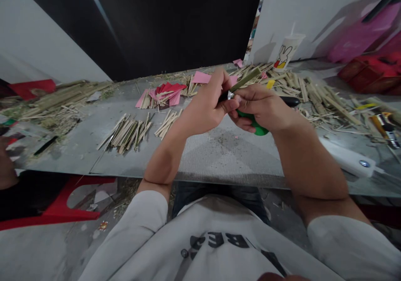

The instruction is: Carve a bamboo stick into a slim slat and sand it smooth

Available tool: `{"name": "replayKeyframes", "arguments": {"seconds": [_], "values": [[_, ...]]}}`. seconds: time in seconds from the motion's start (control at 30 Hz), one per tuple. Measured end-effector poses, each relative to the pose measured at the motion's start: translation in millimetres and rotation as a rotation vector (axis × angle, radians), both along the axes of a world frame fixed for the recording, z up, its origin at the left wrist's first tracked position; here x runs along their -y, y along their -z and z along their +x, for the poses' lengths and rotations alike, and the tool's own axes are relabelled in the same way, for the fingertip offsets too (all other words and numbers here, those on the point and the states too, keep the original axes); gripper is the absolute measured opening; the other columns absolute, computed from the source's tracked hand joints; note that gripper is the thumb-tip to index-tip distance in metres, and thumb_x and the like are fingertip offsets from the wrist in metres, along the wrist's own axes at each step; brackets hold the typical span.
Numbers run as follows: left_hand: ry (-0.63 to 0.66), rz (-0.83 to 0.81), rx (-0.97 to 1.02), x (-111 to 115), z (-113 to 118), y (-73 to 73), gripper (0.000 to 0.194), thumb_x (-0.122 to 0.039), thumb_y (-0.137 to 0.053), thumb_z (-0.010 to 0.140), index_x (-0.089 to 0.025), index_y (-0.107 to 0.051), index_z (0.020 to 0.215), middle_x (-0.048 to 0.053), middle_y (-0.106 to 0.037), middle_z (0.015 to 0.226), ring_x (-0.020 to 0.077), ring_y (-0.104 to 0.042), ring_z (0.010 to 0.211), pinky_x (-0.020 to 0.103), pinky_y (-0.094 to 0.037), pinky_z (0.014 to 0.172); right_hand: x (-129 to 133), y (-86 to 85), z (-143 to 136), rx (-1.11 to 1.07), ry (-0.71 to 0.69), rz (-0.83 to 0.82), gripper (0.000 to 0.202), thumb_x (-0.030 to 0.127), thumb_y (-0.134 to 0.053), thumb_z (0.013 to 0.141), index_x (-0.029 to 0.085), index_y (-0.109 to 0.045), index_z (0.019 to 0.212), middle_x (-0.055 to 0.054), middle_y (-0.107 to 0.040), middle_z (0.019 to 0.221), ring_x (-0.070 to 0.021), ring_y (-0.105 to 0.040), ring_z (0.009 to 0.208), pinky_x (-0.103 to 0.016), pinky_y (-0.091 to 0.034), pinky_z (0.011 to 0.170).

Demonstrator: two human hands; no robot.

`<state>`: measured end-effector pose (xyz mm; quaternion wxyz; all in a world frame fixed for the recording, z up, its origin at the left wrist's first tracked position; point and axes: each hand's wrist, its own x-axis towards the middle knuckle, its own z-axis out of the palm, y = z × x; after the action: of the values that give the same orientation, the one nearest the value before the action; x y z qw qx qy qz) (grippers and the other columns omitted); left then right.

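Observation:
My left hand (209, 102) is closed around a dark object with a shiny metal part (230, 95), mostly hidden by the fingers. Beside it, nearly touching, my right hand (261, 107) is closed on a green-handled tool (259, 129), whose other end is hidden. A flat green-brown bamboo strip (246, 79) sticks up and to the right from between both hands. A black handle-like end (290, 101) shows beyond the right hand. Left of my hands, bundles of thin sticks (127, 134) lie on the grey table (216, 159), with red and pink paper (171, 93) behind them.
Loose bamboo pieces (313, 95) spread at right, below a rabbit-print cup (288, 52). A white device with a cable (351, 159) lies near the right front edge. Bamboo strips (59, 99) lie at far left. A person's arm (6, 164) shows at the left edge.

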<state>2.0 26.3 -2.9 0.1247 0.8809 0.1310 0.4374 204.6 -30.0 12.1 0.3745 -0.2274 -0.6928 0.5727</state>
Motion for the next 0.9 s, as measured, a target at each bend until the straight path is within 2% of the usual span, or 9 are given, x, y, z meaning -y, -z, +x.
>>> {"name": "replayKeyframes", "arguments": {"seconds": [0.1, 0.23, 0.33, 0.43, 0.5, 0.6, 0.8, 0.9], "values": [[0.007, 0.045, 0.036, -3.3, -0.3, 1.3, 0.051, -0.078, -0.042, 0.114, -0.027, -0.038, 0.108, -0.002, -0.036, 0.091, 0.0118, -0.033, 0.073, 0.031, -0.034, 0.064, -0.4, 0.0, 0.5, -0.010, 0.015, -0.011, 0.046, 0.054, -0.080, 0.107, 0.023, -0.058, 0.082, 0.004, -0.048, 0.061, -0.0093, -0.036, 0.040, -0.026, -0.033, 0.035], [-0.006, 0.052, 0.045, -1.7, -1.9, -0.6, 0.049, -0.074, -0.047, 0.115, -0.027, -0.037, 0.107, -0.002, -0.040, 0.090, 0.0119, -0.041, 0.072, 0.031, -0.032, 0.063, 1.4, -0.1, -2.2, -0.032, 0.008, 0.018, 0.047, 0.057, -0.078, 0.109, 0.022, -0.060, 0.083, 0.005, -0.046, 0.058, -0.0097, -0.036, 0.041, -0.026, -0.034, 0.035], [-0.047, 0.026, -0.001, 1.5, -5.5, -4.2, 0.039, -0.061, -0.055, 0.117, -0.027, -0.039, 0.108, -0.002, -0.045, 0.089, 0.0129, -0.048, 0.072, 0.032, -0.036, 0.064, 2.7, -0.4, -5.0, -0.066, 0.016, 0.044, 0.048, 0.057, -0.079, 0.109, 0.022, -0.060, 0.082, 0.005, -0.045, 0.059, -0.0099, -0.037, 0.042, -0.026, -0.034, 0.034], [-0.072, 0.013, -0.022, 2.7, -8.6, -6.2, 0.030, -0.044, -0.062, 0.115, -0.027, -0.039, 0.108, -0.003, -0.048, 0.088, 0.0135, -0.048, 0.071, 0.033, -0.037, 0.064, 2.4, -0.3, -6.7, -0.069, 0.031, 0.041, 0.046, 0.055, -0.079, 0.109, 0.022, -0.060, 0.082, 0.005, -0.045, 0.058, -0.0102, -0.037, 0.043, -0.026, -0.034, 0.034], [-0.073, 0.009, -0.020, 1.4, -9.4, -5.8, 0.029, -0.042, -0.064, 0.114, -0.028, -0.039, 0.108, -0.002, -0.050, 0.088, 0.0140, -0.047, 0.070, 0.034, -0.037, 0.063, 0.7, 0.7, -7.2, -0.080, 0.023, 0.044, 0.044, 0.052, -0.079, 0.110, 0.022, -0.061, 0.082, 0.005, -0.046, 0.059, -0.0100, -0.036, 0.043, -0.025, -0.035, 0.034], [-0.063, 0.006, 0.003, -3.3, -8.5, -3.8, 0.032, -0.049, -0.064, 0.114, -0.028, -0.041, 0.107, -0.002, -0.052, 0.087, 0.0147, -0.047, 0.069, 0.035, -0.037, 0.062, -3.0, 3.2, -7.4, -0.113, -0.001, 0.064, 0.043, 0.051, -0.078, 0.110, 0.021, -0.062, 0.083, 0.005, -0.047, 0.061, -0.0096, -0.037, 0.043, -0.024, -0.034, 0.033], [-0.103, -0.083, 0.018, -9.4, -3.4, -3.1, 0.047, -0.066, -0.063, 0.112, -0.027, -0.041, 0.100, -0.002, -0.045, 0.087, 0.0142, -0.050, 0.073, 0.034, -0.037, 0.067, -4.8, 2.3, -3.3, -0.074, 0.073, 0.062, 0.048, 0.059, -0.074, 0.111, 0.023, -0.057, 0.086, 0.007, -0.041, 0.059, -0.0092, -0.034, 0.044, -0.022, -0.033, 0.036], [-0.039, -0.119, 0.019, -7.9, -1.5, -3.4, 0.053, -0.072, -0.064, 0.109, -0.027, -0.038, 0.099, -0.002, -0.042, 0.088, 0.0140, -0.047, 0.074, 0.033, -0.035, 0.068, -5.2, -0.5, 0.1, -0.029, 0.035, 0.042, 0.051, 0.062, -0.078, 0.108, 0.023, -0.056, 0.084, 0.007, -0.041, 0.058, -0.0090, -0.036, 0.043, -0.022, -0.033, 0.036]]}}
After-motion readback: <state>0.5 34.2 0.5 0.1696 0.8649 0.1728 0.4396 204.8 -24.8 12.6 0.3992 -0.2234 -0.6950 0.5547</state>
